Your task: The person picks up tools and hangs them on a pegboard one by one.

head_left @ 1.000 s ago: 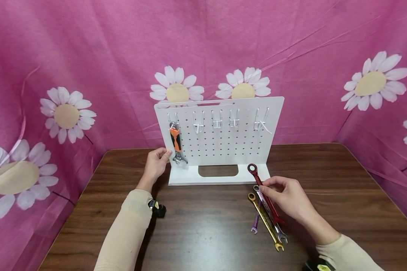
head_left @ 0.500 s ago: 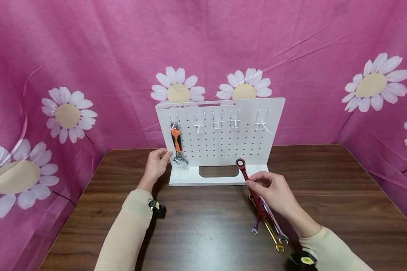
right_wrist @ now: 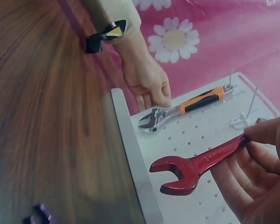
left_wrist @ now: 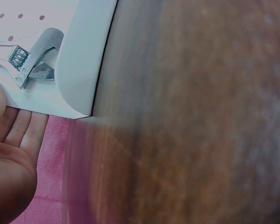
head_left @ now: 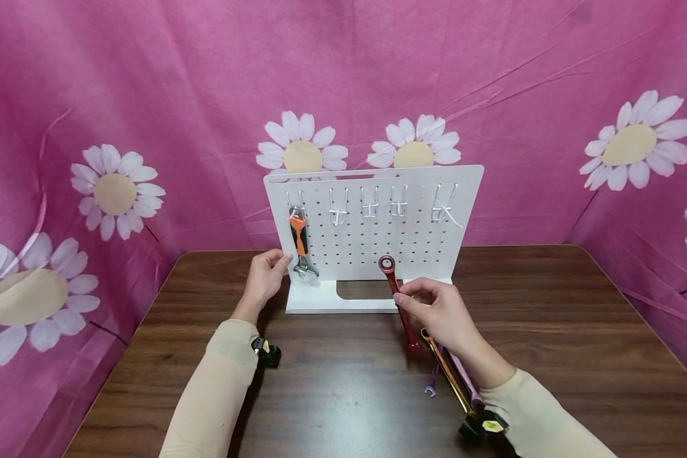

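My right hand (head_left: pixel 435 312) pinches a red combination wrench (head_left: pixel 399 302) by its shaft, lifted off the table in front of the white pegboard stand (head_left: pixel 412 245), ring end up. In the right wrist view the red wrench (right_wrist: pixel 196 168) shows its open jaw end over the board. My left hand (head_left: pixel 266 277) grips the left edge of the pegboard. An orange-handled adjustable wrench (head_left: pixel 299 242) hangs on the leftmost hook, also seen as the adjustable wrench (right_wrist: pixel 186 108) and its steel head (left_wrist: pixel 32 58). Gold (head_left: pixel 443 369), silver and purple wrenches (head_left: pixel 432 381) lie on the table under my right forearm.
The brown wooden table (head_left: pixel 332 394) is ringed by a pink daisy-print cloth (head_left: pixel 149 95). Several bare wire hooks (head_left: pixel 369 205) run along the pegboard's top row. The stand's base plate (head_left: pixel 315 299) juts toward me.
My right hand lifted the red wrench off the pile and carried it left and up toward the pegboard. The left hand stayed on the board's edge.
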`<control>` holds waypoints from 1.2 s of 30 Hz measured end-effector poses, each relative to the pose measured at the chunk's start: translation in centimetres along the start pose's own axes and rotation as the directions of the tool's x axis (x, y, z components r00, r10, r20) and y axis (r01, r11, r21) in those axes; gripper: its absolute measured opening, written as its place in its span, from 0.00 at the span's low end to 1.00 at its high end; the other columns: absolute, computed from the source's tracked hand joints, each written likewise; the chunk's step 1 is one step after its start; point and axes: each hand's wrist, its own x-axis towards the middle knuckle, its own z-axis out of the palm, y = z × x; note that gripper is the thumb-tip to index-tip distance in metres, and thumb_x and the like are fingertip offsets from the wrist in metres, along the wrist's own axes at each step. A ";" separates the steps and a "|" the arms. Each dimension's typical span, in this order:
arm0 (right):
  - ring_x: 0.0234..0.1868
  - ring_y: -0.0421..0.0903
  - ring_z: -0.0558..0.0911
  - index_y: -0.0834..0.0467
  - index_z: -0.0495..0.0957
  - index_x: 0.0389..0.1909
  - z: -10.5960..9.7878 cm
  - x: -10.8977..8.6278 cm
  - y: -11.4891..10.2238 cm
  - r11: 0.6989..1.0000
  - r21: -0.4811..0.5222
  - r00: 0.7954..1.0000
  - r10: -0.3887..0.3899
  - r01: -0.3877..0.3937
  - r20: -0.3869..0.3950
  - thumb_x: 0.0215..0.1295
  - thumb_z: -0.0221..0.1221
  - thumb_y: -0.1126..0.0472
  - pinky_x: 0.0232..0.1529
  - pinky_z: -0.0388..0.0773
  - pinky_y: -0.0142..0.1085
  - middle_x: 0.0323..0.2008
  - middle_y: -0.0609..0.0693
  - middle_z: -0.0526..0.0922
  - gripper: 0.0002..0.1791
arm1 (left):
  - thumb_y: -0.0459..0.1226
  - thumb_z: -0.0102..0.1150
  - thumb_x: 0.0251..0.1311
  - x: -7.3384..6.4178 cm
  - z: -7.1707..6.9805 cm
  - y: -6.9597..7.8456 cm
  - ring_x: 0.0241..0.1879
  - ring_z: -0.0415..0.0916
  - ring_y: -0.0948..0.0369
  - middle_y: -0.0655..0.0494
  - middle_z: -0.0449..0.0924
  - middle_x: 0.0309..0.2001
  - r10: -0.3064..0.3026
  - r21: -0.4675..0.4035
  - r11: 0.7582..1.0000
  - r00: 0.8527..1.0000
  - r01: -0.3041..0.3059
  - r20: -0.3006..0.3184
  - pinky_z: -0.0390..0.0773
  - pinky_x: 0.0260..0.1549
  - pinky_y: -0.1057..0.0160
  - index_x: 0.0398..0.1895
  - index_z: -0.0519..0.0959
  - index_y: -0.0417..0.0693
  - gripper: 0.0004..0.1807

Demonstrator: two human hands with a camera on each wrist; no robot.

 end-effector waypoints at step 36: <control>0.34 0.38 0.89 0.70 0.85 0.48 5.3 3.1 -5.1 0.963 0.262 0.996 -0.075 0.059 0.050 0.73 0.68 0.67 0.41 0.94 0.38 0.38 0.54 0.89 0.10 | 0.37 0.58 0.81 -0.1 -0.1 0.2 0.54 0.88 0.44 0.38 0.90 0.44 -0.004 -0.002 1.000 1.000 0.004 0.012 0.89 0.59 0.47 0.44 0.85 0.31 0.14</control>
